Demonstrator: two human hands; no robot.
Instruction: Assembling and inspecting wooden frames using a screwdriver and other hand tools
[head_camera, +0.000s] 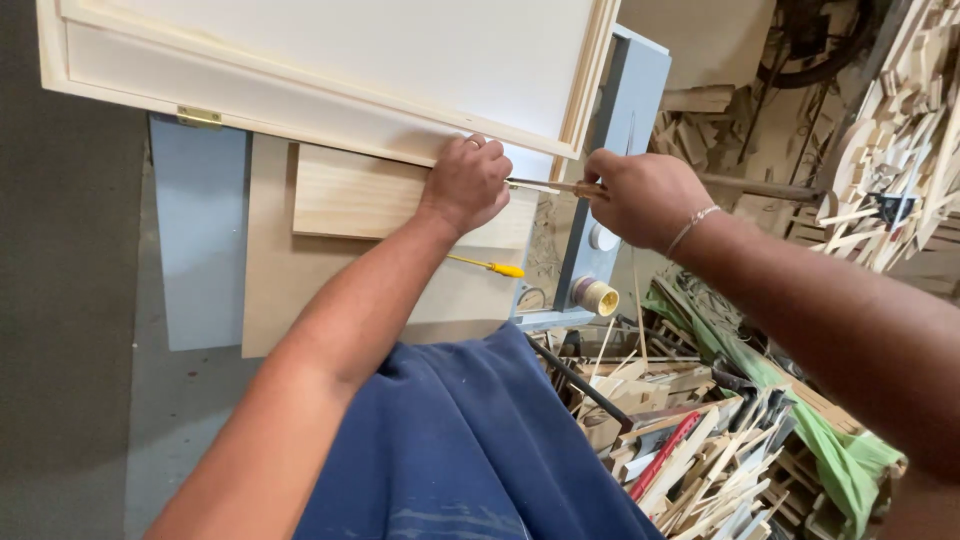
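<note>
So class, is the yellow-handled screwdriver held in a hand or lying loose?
Lying loose: the yellow-handled screwdriver rests on the plywood board, below the left hand, untouched.

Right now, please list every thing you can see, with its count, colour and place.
wooden panel door: one, pale wood, top, lying across the bench
brass hinge: one, gold, on the door's lower left edge
wood block: one, light, under the door
grey bench: one, blue-grey, below the boards
yellow-handled tool: one, on the board by the left wrist
thin tool: one, brown handle, between both hands
spool: one, yellowish, at the bench corner
wood offcuts: many, pale, heaped at right
left hand: pressed on the door edge
right hand: gripping the thin tool
</note>
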